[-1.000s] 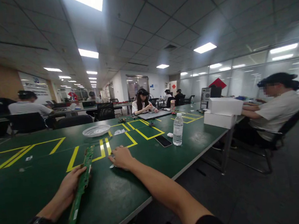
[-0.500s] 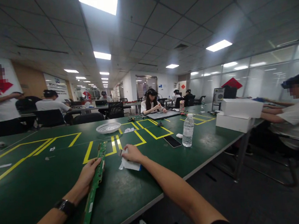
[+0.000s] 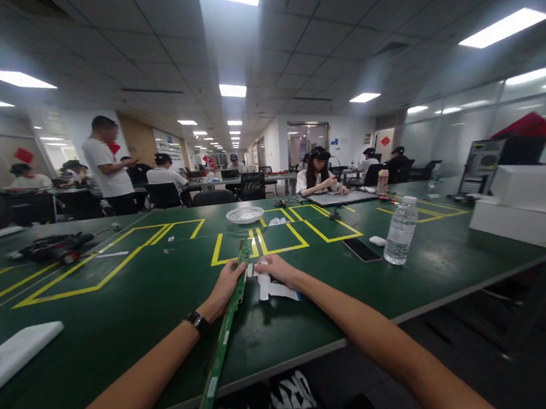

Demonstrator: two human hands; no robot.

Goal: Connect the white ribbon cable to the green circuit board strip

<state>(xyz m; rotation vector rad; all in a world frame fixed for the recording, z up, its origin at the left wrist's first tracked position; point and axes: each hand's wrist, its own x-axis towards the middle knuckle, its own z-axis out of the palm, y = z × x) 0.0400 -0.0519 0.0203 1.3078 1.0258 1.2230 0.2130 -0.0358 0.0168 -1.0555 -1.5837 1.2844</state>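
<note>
My left hand point(image 3: 226, 285) is closed around a long, narrow green circuit board point(image 3: 220, 350) near its far end. The board slants from the front edge of the table up toward the middle. My right hand point(image 3: 277, 269) pinches a crumpled white sheet point(image 3: 265, 286), which looks like paper or a wipe, close beside the board's far end. Under that hand lies a white piece with a blue corner point(image 3: 286, 291); whether it belongs to the same sheet I cannot tell. A small pale part point(image 3: 250, 270) shows between the board and my right fingertips.
Beyond my hands stands a white basket point(image 3: 245, 216) among yellow tape outlines. To the right are a phone point(image 3: 362, 250), a white case point(image 3: 377, 241), a water bottle point(image 3: 401, 231) and white boxes point(image 3: 523, 223). A white object point(image 3: 23, 354) lies left. A co-worker point(image 3: 318, 173) sits opposite.
The view has turned left, so the scene sits further right. My right hand has come in against the board's far end with the white sheet. My left hand keeps its hold.
</note>
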